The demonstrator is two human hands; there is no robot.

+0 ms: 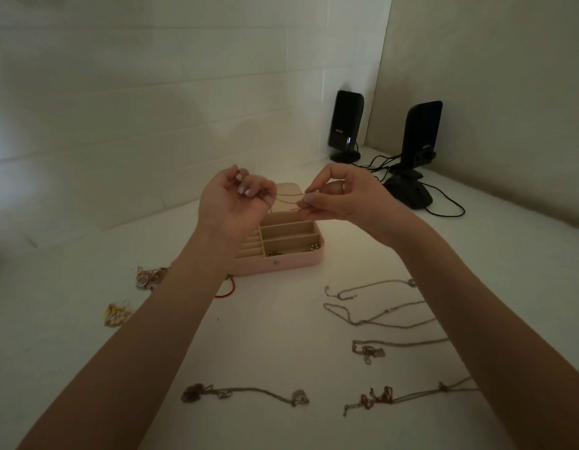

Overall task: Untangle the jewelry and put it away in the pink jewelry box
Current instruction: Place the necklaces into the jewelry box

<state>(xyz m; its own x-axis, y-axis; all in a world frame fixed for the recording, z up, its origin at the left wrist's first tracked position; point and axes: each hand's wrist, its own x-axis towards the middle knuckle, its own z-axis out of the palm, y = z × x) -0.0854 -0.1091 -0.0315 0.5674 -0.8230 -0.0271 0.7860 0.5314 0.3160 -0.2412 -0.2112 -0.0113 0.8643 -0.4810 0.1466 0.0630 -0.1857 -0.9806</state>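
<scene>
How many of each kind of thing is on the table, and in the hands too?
Chain held between the left hand and right hand: 1
Chains lying on the table: 5
Small jewelry heaps: 2
Red cord: 1
Pink jewelry box: 1
Black speakers: 2
Total: 12

the left forearm [171, 306] covers the near-left corner of the pink jewelry box [291, 259] and most of a red cord [228, 292] at 8 o'clock from the box. the box's far compartments sit behind both hands. the fine chain [289, 199] vanishes inside the curled left hand [236, 199]; its clasp is too small to tell. the right forearm [476, 319] crosses the chains [405, 344] at 4 o'clock, hiding their right ends. small items [309, 247] in the box's near compartment are too dim to identify. both arms are cut off at 6 o'clock.
</scene>
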